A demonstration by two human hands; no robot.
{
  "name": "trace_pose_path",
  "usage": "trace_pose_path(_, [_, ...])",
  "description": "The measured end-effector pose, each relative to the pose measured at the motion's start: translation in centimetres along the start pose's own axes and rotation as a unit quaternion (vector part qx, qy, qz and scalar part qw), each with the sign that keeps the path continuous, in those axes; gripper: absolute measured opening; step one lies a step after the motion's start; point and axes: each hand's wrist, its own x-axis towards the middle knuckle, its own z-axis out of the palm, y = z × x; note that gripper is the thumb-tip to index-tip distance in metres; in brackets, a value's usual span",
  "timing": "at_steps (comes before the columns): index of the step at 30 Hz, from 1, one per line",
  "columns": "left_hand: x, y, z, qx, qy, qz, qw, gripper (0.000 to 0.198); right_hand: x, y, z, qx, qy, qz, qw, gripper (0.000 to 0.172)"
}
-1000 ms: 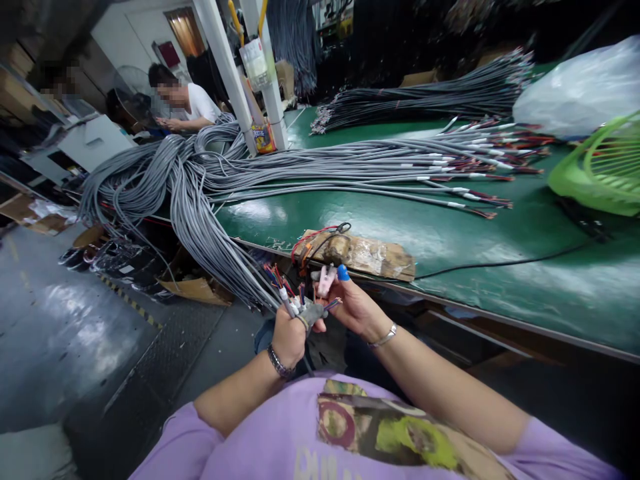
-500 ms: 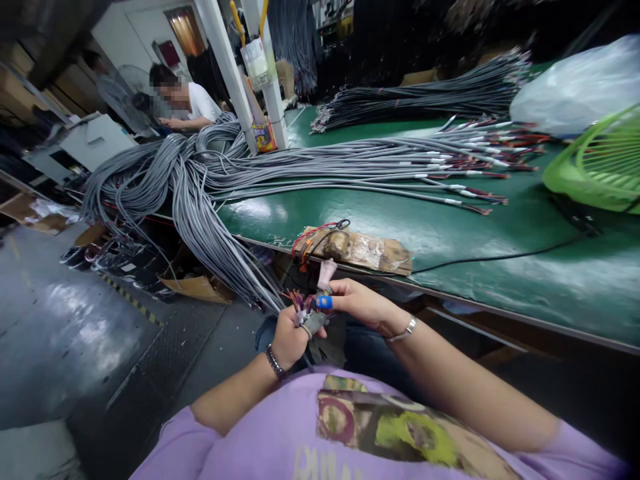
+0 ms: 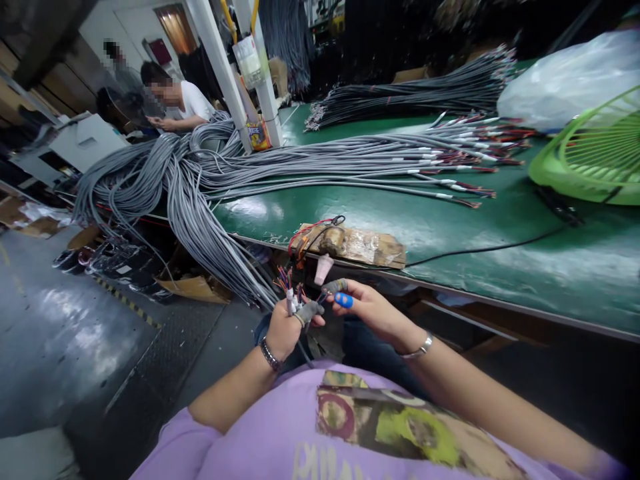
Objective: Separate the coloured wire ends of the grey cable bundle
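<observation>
My left hand (image 3: 287, 328) is closed round a grey multi-core cable, with grey covers on some fingertips. Its stripped end stands up from the fist, showing a white band and thin coloured wires (image 3: 286, 280). To its right, my right hand (image 3: 364, 303) pinches the tip of one or more thin dark wires between thumb and finger. A blue wrap is on that thumb and a grey cover on a finger. Just beyond the hands, a pale pink cone-shaped piece (image 3: 324, 269) sticks out below a wooden board (image 3: 367, 247) at the bench edge.
Long grey cables (image 3: 300, 160) lie across the green bench (image 3: 280, 217) and hang over its front edge. A black cable bundle (image 3: 410, 97), a clear plastic bag (image 3: 565, 83) and a green fan (image 3: 595, 157) stand further back. A co-worker (image 3: 187, 107) sits at the far left.
My right hand has moved right, away from my left hand, drawing wire out from the bunch. The coloured wire ends now stand more upright in my left hand. The view has shifted slightly.
</observation>
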Motion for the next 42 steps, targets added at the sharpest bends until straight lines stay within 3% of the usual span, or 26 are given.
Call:
trace_pose_path(5, [0.1, -0.1, -0.3, 0.035, -0.030, -0.001, 0.999, 0.031, -0.2, 0.6, 2.1, 0.008, 0.028, -0.030, 0.999, 0.030])
trace_pose_path(9, [0.1, 0.0, -1.2, 0.072, -0.119, -0.014, 0.990, 0.034, 0.2, 0.0, 3.0, -0.052, -0.020, -0.036, 0.998, 0.030])
trace_pose_path(11, [0.0, -0.2, -1.6, 0.076, -0.128, -0.009, 0.989, 0.034, 0.5, -0.3, 3.1, -0.076, -0.043, -0.029, 0.996, 0.029])
trace_pose_path(14, [-0.1, -0.7, -1.8, 0.044, -0.068, -0.001, 0.997, 0.035, 0.8, -0.3, 3.0, -0.084, -0.045, -0.029, 0.995, 0.028])
trace_pose_path(18, [-0.3, -1.5, -1.5, -0.006, 0.007, -0.002, 1.000, 0.033, 1.1, 0.5, 2.8, -0.084, 0.009, -0.023, 0.996, 0.030])
trace_pose_path(23, [-0.3, -1.7, -1.4, -0.009, 0.011, 0.010, 1.000, 0.031, 1.0, 0.9, 3.4, 0.010, 0.002, 0.033, 0.999, 0.033])
trace_pose_path(30, [0.1, -0.2, -1.5, 0.065, -0.054, -0.015, 0.996, 0.028, 1.2, 0.6, 4.1, 0.007, -0.022, 0.001, 1.000, 0.029])
trace_pose_path(37, [0.4, -1.5, -1.6, -0.065, 0.040, -0.024, 0.997, 0.029, 1.2, 1.2, 3.8, -0.002, 0.062, -0.016, 0.998, 0.033])
trace_pose_path(42, [0.5, -0.8, -1.2, -0.110, 0.083, -0.026, 0.990, 0.031, 1.2, 1.6, 3.7, 0.027, 0.097, 0.007, 0.995, 0.029])
